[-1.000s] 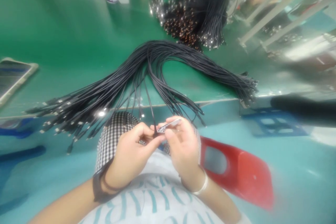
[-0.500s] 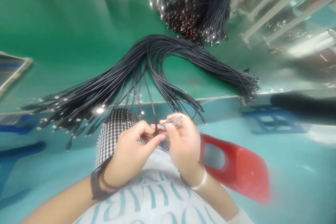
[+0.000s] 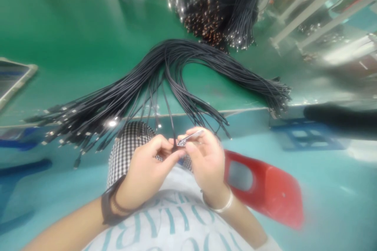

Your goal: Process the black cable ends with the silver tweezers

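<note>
The left hand point(image 3: 147, 172) has thumb and forefinger pressed together on the end of a single black cable point(image 3: 170, 115). Just to its right the right hand point(image 3: 207, 162) pinches a slim metal tool point(image 3: 191, 137) between thumb and fingers, with the tool's near tip meeting the cable end right at the pinch. The cable's connector is buried under the fingertips. Blur makes it hard to tell whether the tool is tweezers or a plain strip; it reads only as thin, bright and shiny. From the pinch the cable runs up and away into a cable bundle point(image 3: 176, 66), a wide arch of thin, smooth, matte black strands lying on the glossy green bench point(image 3: 73, 35). The left fan of the bundle ends in small silvery tips well to the left of the hands, and its right leg reaches the bench edge far to the right. Beyond the bundle lies a second heap point(image 3: 218, 11) of dark wires with coppery and silvery ends, its top cut off by the frame. Directly under the grip is a checked cloth point(image 3: 126, 149), black and white and partly hidden by the left hand. Below and to the right sits a red plastic seat point(image 3: 265, 192) with a rounded cut-out. A dark band point(image 3: 107, 206) wraps the left wrist and a pale bangle point(image 3: 222, 206) the right.
</note>
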The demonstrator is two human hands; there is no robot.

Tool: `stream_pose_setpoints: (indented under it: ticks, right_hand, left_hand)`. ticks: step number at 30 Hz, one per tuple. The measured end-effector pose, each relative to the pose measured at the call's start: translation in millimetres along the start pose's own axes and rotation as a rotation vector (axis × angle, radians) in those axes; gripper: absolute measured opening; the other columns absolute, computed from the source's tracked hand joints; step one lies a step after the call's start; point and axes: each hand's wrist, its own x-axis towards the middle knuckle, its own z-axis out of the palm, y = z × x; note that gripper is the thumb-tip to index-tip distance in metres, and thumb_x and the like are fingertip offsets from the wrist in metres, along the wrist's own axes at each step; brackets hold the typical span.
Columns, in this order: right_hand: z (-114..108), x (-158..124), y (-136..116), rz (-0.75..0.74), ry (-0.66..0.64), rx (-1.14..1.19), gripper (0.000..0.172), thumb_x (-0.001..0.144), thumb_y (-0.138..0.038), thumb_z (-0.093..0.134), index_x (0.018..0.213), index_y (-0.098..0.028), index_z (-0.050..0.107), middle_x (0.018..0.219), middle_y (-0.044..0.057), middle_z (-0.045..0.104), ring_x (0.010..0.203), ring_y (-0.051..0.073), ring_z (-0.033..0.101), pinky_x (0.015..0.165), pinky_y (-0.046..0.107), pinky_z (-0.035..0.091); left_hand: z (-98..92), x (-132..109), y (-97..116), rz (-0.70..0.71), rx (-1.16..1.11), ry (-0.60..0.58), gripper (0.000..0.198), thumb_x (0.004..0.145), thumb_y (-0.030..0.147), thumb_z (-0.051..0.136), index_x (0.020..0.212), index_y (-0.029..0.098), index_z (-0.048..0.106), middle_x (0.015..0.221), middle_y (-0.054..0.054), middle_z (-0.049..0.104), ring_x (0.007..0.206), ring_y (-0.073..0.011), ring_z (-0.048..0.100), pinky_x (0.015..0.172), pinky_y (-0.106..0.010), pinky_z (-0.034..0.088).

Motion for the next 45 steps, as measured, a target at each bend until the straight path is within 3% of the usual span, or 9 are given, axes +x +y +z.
stream_pose_setpoints:
  ticks: [12, 19, 25, 28, 32, 35, 39, 42, 45]
  right_hand:
    - [-2, -1, 0, 0.013, 0.046, -0.117, 0.021, 0.087, -0.01, 0.066, 0.096, -0.029, 0.067, 0.089, -0.006, 0.075, 0.081, 0.007, 0.074, 0.073, 0.012, 0.058]
    - [-4, -1, 8, 0.079, 0.016, 0.11, 0.014, 0.085, -0.024, 0.07, 0.097, -0.029, 0.066, 0.09, -0.004, 0.075, 0.082, 0.011, 0.073, 0.075, 0.02, 0.059]
    - [-41, 19, -8, 0.208, -0.085, -0.333, 0.037, 0.065, -0.051, 0.077, 0.086, -0.022, 0.068, 0.084, 0.006, 0.075, 0.082, 0.026, 0.072, 0.077, 0.042, 0.059]
    - [-79, 38, -28, 0.144, 0.154, -0.472, 0.023, 0.072, -0.036, 0.076, 0.086, -0.021, 0.067, 0.099, 0.009, 0.073, 0.1, 0.028, 0.066, 0.099, 0.05, 0.047]
    - [-102, 52, -43, 0.062, 0.392, -0.497, 0.025, 0.073, -0.033, 0.074, 0.091, -0.021, 0.061, 0.115, 0.013, 0.069, 0.124, 0.033, 0.054, 0.111, 0.056, 0.032]
    - [-69, 53, -37, 0.086, 0.251, -0.383, 0.022, 0.081, -0.037, 0.068, 0.097, -0.021, 0.065, 0.103, 0.009, 0.074, 0.104, 0.026, 0.067, 0.102, 0.049, 0.046]
    - [5, 61, -5, 0.206, -0.076, -0.188, 0.022, 0.064, -0.029, 0.082, 0.081, -0.019, 0.07, 0.094, 0.005, 0.076, 0.088, 0.021, 0.071, 0.087, 0.037, 0.055]
    - [46, 71, 21, 0.253, -0.101, -0.05, 0.021, 0.067, -0.027, 0.079, 0.083, -0.02, 0.068, 0.078, -0.002, 0.07, 0.08, 0.017, 0.068, 0.08, 0.031, 0.055]
    - [66, 79, 32, 0.284, -0.04, 0.043, 0.023, 0.069, -0.034, 0.079, 0.084, -0.022, 0.065, 0.075, -0.004, 0.066, 0.072, 0.015, 0.066, 0.064, 0.026, 0.053]
  left_hand:
    - [1.8, 0, 1, 0.012, -0.01, -0.008, 0.021, 0.08, 0.026, 0.07, 0.066, 0.022, 0.056, 0.062, 0.007, 0.058, 0.057, -0.0094, 0.054, 0.055, -0.02, 0.044]
    - [6.2, 2, -2, 0.045, 0.033, -0.036, 0.021, 0.083, 0.028, 0.069, 0.069, 0.022, 0.055, 0.064, 0.007, 0.059, 0.058, -0.0101, 0.055, 0.056, -0.02, 0.046]
    - [-1.3, 10, -9, 0.186, 0.242, -0.234, 0.021, 0.092, 0.037, 0.059, 0.076, 0.024, 0.063, 0.074, 0.004, 0.07, 0.069, -0.0147, 0.065, 0.067, -0.025, 0.051]
    - [-22.5, 15, -27, 0.16, 0.366, -0.086, 0.023, 0.096, 0.04, 0.052, 0.096, 0.023, 0.068, 0.1, -0.004, 0.074, 0.096, -0.0229, 0.067, 0.09, -0.037, 0.051]
    - [-63.2, 13, -58, 0.075, 0.523, 0.173, 0.035, 0.093, 0.047, 0.054, 0.107, 0.016, 0.064, 0.106, -0.013, 0.071, 0.099, -0.0304, 0.067, 0.092, -0.046, 0.051]
    - [-85.2, 13, -71, 0.057, 0.591, 0.283, 0.039, 0.097, 0.045, 0.046, 0.116, 0.015, 0.062, 0.119, -0.016, 0.069, 0.108, -0.0312, 0.066, 0.098, -0.047, 0.05]
    - [-86.9, 27, -74, 0.15, 0.666, 0.187, 0.048, 0.1, 0.039, 0.034, 0.136, 0.014, 0.054, 0.14, -0.014, 0.06, 0.13, -0.0259, 0.055, 0.113, -0.043, 0.04]
    - [-75.8, 37, -75, 0.27, 0.731, 0.111, 0.055, 0.095, 0.04, 0.041, 0.136, 0.007, 0.056, 0.143, -0.02, 0.057, 0.139, -0.0324, 0.045, 0.115, -0.047, 0.036]
    - [-60.7, 43, -76, 0.357, 0.839, 0.173, 0.055, 0.089, 0.043, 0.046, 0.129, 0.01, 0.063, 0.133, -0.024, 0.063, 0.143, -0.0462, 0.032, 0.108, -0.065, 0.034]
